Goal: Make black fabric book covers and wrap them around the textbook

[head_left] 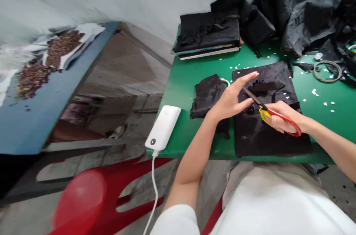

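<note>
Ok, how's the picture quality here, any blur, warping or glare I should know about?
Head view: soft, even light and no hard shadows; edges bend strongly, so the wall and the blue surface curve. The red stool nearby is blurred. The hands, left hand and right hand holding scissors, are fairly sharp. Black fabric shows little detail.

left hand [232, 98] fingers extended, right hand [280, 116] seemingly in closed grip

Matt black cloth [267, 131], glossy red plastic scissors [274, 114] handles; smooth green table [183, 79]; glossy white power bank [163, 127]
</note>
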Demonstrator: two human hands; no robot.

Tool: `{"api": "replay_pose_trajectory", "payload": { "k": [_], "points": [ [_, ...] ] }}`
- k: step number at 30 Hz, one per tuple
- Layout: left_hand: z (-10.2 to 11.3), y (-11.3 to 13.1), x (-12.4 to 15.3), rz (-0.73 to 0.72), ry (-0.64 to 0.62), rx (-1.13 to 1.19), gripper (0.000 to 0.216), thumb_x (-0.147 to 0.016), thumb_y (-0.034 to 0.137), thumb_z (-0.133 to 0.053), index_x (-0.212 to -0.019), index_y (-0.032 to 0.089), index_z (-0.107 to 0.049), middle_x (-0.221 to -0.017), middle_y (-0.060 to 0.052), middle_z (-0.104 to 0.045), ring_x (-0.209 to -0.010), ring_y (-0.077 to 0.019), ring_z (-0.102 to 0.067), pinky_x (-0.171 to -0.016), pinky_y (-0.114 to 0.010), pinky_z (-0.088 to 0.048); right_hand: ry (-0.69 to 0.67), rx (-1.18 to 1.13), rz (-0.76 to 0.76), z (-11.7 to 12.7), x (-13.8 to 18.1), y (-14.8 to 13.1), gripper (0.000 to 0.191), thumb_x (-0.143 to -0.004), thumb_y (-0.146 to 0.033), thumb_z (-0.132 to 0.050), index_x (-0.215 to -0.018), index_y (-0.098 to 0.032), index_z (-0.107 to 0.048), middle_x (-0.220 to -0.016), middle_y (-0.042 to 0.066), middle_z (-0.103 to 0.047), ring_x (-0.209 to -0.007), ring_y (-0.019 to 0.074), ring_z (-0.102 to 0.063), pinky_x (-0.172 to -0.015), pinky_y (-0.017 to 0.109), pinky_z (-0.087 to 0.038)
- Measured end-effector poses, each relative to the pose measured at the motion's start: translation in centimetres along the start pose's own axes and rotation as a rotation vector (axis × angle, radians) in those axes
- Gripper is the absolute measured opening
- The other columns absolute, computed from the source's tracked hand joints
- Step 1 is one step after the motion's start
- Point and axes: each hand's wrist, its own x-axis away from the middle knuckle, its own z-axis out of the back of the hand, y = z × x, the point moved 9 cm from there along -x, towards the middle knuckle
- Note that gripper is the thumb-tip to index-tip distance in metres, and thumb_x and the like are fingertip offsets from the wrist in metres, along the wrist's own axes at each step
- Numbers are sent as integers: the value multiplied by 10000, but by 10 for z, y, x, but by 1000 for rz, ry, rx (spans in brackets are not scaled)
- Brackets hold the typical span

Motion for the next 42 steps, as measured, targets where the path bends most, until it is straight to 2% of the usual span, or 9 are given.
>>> {"api": "replay_pose_trajectory", "payload": {
  "k": [5, 9, 13, 20, 27, 31, 36, 39, 42],
  "points": [
    [-23, 14, 0, -111, -129, 340, 614, -923, 344, -702, -1502, 300, -502, -1559, -99, -507, -1464, -277, -467, -1211, -408, -399, -267, -105, 47, -24, 4, -3, 656, -868, -841, -438, -668, -217, -420, -467, -64, -430, -399, 71, -378, -415, 221, -274],
    [-27, 24, -2, -199, -176, 445, 331, -902, 282, -732, -1232, 298, -740, -1363, -85, -684, -1370, -263, -573, -1175, -415, -446, -387, -131, 60, -33, 7, -4, 636, -920, -798, -401, -675, -212, -435, -463, -44, -476, -418, 83, -411, -461, 225, -320],
    [-28, 26, -3, -164, -209, 525, 103, -886, 298, -748, -939, 252, -824, -1073, -100, -793, -1175, -257, -693, -1026, -381, -547, -432, -125, 96, -35, 9, -8, 666, -927, -802, -370, -636, -206, -440, -467, -38, -464, -428, 77, -405, -465, 224, -318],
    [-27, 10, 2, 190, -240, 669, 506, -960, 594, -557, -903, 144, -781, -870, -111, -773, -798, -183, -729, -739, -260, -554, -377, -360, 79, -29, 10, -18, 641, -876, -827, -438, -702, -210, -440, -472, -80, -420, -371, 61, -371, -387, 205, -325],
    [-36, -7, 6, 380, -173, 904, 701, -850, 816, -511, -749, 142, -679, -581, -48, -659, -548, -166, -650, -600, -289, -519, -261, -547, 30, -9, 7, -16, 710, -756, -946, -418, -730, -237, -437, -461, -113, -338, -297, 62, -239, -275, 209, -296],
    [-27, -11, 5, 372, -80, 902, 541, -849, 676, -666, -755, 143, -661, -497, 14, -581, -444, -100, -542, -538, -242, -446, -199, -487, 58, 15, 0, -28, 758, -684, -1012, -364, -694, -254, -389, -443, -116, -280, -288, 68, -209, -256, 214, -280],
    [-20, -14, 4, 344, 0, 909, 433, -859, 556, -734, -754, 145, -646, -464, 60, -526, -382, -47, -436, -528, -219, -429, -62, -387, 124, 53, -4, -38, 742, -736, -991, -331, -681, -254, -397, -436, -104, -288, -292, 79, -246, -259, 227, -299],
    [-21, -16, 2, 353, 34, 922, 449, -846, 575, -742, -760, 146, -643, -445, 74, -492, -368, -41, -412, -522, -219, -434, 88, -322, 111, 74, -1, -30, 750, -736, -991, -334, -674, -250, -426, -425, -99, -296, -293, 86, -257, -274, 247, -305],
    [-19, -16, -1, 353, 103, 997, 442, -804, 575, -785, -755, 158, -644, -425, 96, -433, -371, -35, -366, -507, -208, -416, 403, -149, 38, 105, 8, -14, 683, -759, -918, -483, -663, -244, -423, -449, -82, -351, -333, 91, -321, -334, 250, -304]
  ]
}}
